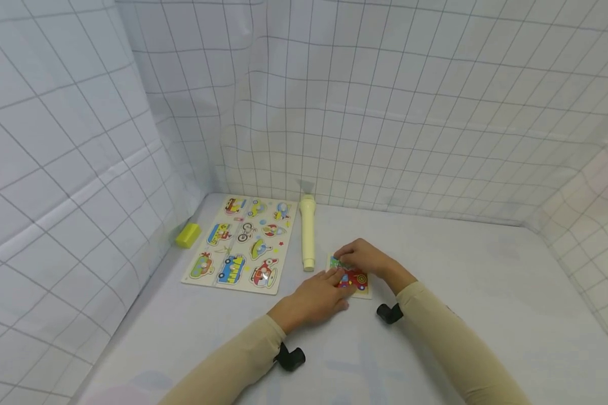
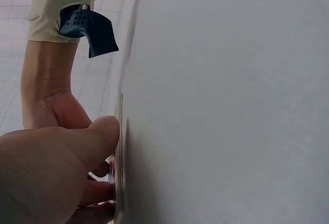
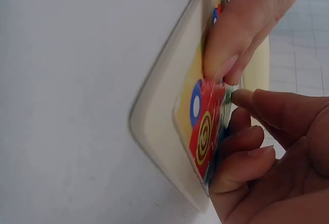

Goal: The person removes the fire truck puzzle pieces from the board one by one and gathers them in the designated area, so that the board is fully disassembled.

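Note:
A small square jigsaw puzzle (image 1: 361,278) with a red vehicle picture lies in a pale tray (image 3: 154,116) on the table. Straight fingers of my left hand (image 1: 314,298) press on the picture from the near left; in the left wrist view its thumb (image 2: 105,131) is at the tray's edge. My right hand (image 1: 367,257) reaches in from the right with bent fingers. Its thumb and fingertips come together at a green puzzle piece (image 3: 227,96) along the far left part of the picture, and the hand hides much of that piece.
A large peg puzzle board (image 1: 238,244) with vehicle pictures lies at the left. A yellow block (image 1: 188,235) sits beside its left edge. Between the board and my hands lies a cream-coloured stick (image 1: 308,233). Gridded white cloth walls (image 1: 385,112) surround the table.

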The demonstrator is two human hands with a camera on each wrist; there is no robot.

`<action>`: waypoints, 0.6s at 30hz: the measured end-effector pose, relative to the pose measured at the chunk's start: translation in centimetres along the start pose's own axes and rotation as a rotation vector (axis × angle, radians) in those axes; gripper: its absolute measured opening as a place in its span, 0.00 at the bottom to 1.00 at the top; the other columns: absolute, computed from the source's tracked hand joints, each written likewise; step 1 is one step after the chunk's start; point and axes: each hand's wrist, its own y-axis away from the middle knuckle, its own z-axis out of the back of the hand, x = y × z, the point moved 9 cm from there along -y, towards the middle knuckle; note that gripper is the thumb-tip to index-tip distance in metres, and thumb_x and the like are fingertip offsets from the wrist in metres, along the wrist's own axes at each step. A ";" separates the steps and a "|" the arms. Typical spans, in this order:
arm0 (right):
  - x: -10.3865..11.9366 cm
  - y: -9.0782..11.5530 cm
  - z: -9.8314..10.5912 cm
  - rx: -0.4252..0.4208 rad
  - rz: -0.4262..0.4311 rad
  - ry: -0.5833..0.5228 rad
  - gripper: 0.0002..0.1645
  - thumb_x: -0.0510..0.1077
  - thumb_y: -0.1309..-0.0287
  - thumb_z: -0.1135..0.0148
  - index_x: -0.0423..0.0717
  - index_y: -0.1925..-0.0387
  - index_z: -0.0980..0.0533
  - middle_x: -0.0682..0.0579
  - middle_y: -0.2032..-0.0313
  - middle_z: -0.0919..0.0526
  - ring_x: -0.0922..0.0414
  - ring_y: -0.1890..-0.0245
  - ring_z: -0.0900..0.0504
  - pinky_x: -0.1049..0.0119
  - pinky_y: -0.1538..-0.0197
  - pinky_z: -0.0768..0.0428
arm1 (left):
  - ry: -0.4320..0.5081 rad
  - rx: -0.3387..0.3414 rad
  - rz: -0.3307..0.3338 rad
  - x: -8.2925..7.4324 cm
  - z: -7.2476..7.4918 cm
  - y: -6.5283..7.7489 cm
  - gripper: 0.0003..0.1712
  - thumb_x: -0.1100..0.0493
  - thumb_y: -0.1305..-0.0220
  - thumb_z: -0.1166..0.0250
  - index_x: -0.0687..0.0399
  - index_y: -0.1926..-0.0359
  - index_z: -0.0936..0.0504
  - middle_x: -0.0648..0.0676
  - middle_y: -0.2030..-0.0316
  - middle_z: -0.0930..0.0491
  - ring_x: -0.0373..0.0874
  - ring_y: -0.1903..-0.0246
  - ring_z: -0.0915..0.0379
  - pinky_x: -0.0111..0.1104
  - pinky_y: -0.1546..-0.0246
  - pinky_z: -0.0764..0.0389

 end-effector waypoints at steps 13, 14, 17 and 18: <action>-1.9 1.1 1.5 -0.084 -0.083 -0.150 0.17 0.38 0.32 0.44 0.34 0.50 0.16 0.50 0.72 0.19 0.59 0.77 0.27 0.70 0.72 0.25 | 0.045 0.014 -0.009 0.0 -0.1 -0.1 0.29 0.41 0.23 0.46 0.37 0.26 0.30 0.61 0.24 0.40 0.52 0.23 0.47 0.43 0.24 0.42; -2.0 1.3 1.8 -0.091 -0.079 -0.142 0.17 0.38 0.32 0.44 0.34 0.50 0.16 0.50 0.72 0.19 0.59 0.77 0.28 0.70 0.71 0.25 | 0.044 0.016 -0.007 0.0 -0.1 -0.1 0.29 0.40 0.23 0.45 0.37 0.26 0.30 0.60 0.24 0.40 0.52 0.23 0.48 0.43 0.24 0.42; -2.4 1.7 2.4 -0.099 -0.076 -0.110 0.18 0.39 0.33 0.43 0.36 0.49 0.16 0.51 0.74 0.20 0.59 0.78 0.30 0.70 0.71 0.28 | 0.053 0.031 0.002 0.1 -0.1 -0.1 0.30 0.39 0.24 0.45 0.37 0.26 0.30 0.60 0.23 0.41 0.52 0.22 0.49 0.44 0.24 0.42; -2.6 1.8 2.6 -0.101 -0.081 -0.103 0.18 0.40 0.33 0.43 0.36 0.48 0.16 0.51 0.75 0.21 0.59 0.78 0.30 0.70 0.72 0.28 | 0.054 0.036 0.004 0.1 -0.2 -0.1 0.30 0.39 0.24 0.45 0.37 0.26 0.30 0.60 0.23 0.42 0.52 0.22 0.49 0.44 0.24 0.42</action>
